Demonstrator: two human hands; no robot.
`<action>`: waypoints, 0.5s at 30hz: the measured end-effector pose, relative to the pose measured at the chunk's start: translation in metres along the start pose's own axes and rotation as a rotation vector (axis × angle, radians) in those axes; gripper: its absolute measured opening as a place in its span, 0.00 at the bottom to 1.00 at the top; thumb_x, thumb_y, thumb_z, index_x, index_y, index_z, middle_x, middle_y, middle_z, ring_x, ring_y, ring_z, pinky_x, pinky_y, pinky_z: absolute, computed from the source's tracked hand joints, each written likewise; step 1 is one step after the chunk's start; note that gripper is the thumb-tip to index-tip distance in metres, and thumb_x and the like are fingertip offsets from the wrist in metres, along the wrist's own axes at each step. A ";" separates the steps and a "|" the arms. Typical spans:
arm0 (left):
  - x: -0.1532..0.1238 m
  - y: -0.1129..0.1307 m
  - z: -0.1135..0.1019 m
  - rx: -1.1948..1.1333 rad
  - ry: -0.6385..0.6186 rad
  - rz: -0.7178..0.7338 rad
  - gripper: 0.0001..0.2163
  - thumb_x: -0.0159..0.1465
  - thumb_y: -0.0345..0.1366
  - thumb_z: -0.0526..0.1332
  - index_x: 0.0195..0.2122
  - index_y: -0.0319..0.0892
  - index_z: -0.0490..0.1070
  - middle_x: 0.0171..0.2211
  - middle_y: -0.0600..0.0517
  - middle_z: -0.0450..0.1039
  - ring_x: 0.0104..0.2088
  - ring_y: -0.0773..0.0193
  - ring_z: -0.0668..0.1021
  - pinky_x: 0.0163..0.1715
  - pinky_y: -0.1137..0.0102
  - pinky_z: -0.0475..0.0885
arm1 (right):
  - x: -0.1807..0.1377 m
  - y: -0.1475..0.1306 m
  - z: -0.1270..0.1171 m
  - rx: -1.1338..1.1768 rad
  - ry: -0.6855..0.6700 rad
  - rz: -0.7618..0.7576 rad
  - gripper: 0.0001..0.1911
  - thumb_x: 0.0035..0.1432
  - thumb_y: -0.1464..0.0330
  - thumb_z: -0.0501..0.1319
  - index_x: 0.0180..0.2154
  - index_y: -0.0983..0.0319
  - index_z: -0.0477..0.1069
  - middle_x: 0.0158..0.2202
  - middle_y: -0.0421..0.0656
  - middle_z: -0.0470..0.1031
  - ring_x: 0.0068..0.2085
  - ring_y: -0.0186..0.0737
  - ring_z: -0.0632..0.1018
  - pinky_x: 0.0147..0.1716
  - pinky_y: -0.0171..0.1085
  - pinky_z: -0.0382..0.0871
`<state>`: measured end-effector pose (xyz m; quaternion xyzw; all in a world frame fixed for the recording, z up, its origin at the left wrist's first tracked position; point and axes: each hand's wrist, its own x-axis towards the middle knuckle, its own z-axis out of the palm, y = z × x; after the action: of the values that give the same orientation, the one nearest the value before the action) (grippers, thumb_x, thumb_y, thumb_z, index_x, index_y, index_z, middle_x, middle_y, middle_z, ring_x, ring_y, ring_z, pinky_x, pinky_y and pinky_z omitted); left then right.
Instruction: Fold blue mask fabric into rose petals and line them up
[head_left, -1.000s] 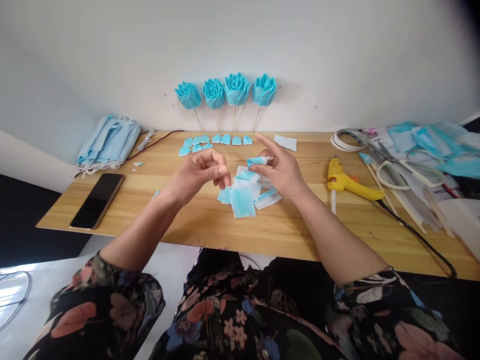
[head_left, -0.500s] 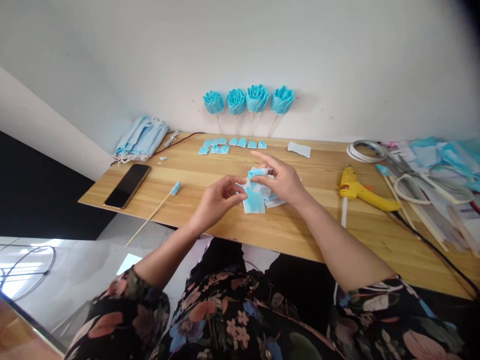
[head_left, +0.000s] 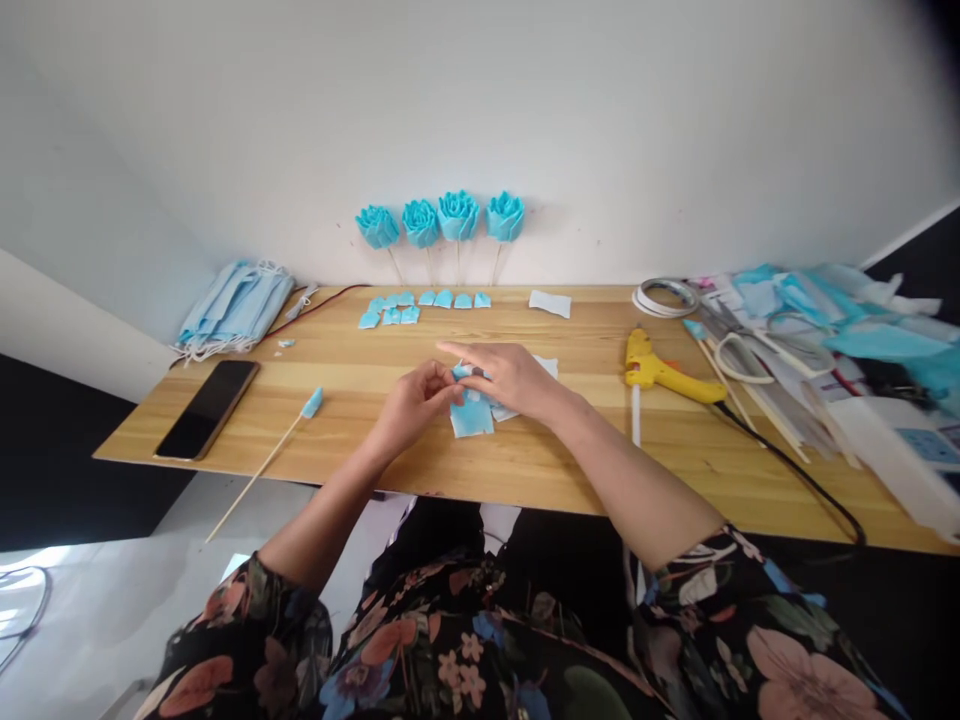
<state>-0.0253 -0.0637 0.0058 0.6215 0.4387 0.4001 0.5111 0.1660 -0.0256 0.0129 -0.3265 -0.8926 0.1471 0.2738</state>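
Fingertips of your left hand (head_left: 409,405) pinch narrow on small light-blue folded fabric piece (head_left: 463,372), held over pile at table middle. Your right hand (head_left: 511,378) meets same piece from other side, index stretched straight, thumb hidden: cannot tell its grip. Beneath both, loose pile of blue-and-white fabric squares (head_left: 471,420) on pale wooden table (head_left: 540,470). Further left, thin wooden skewer with blue tip (head_left: 289,432). Further right, yellow glue gun (head_left: 664,370).
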 end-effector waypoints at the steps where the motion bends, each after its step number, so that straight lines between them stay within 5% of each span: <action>1: 0.000 0.000 0.000 0.045 0.002 0.001 0.12 0.61 0.41 0.65 0.31 0.40 0.65 0.25 0.53 0.75 0.25 0.70 0.73 0.28 0.74 0.66 | 0.000 0.001 0.000 -0.014 -0.012 -0.009 0.27 0.65 0.69 0.61 0.64 0.56 0.64 0.51 0.45 0.80 0.48 0.40 0.80 0.48 0.41 0.74; 5: -0.003 0.003 -0.002 0.166 -0.021 0.013 0.10 0.64 0.40 0.63 0.32 0.40 0.65 0.24 0.55 0.73 0.24 0.72 0.70 0.27 0.74 0.64 | 0.001 -0.001 0.000 -0.012 -0.023 -0.018 0.27 0.64 0.70 0.61 0.64 0.57 0.65 0.49 0.45 0.81 0.45 0.39 0.80 0.46 0.39 0.73; 15: -0.011 0.004 -0.001 -0.328 -0.177 -0.084 0.19 0.62 0.50 0.65 0.33 0.42 0.60 0.26 0.53 0.76 0.22 0.69 0.76 0.24 0.73 0.66 | -0.001 -0.006 0.004 0.261 0.064 0.113 0.27 0.61 0.68 0.64 0.61 0.52 0.68 0.38 0.37 0.81 0.38 0.34 0.79 0.43 0.35 0.72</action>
<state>-0.0293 -0.0739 0.0091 0.5437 0.3466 0.3882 0.6585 0.1615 -0.0304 0.0121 -0.3425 -0.8368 0.2666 0.3337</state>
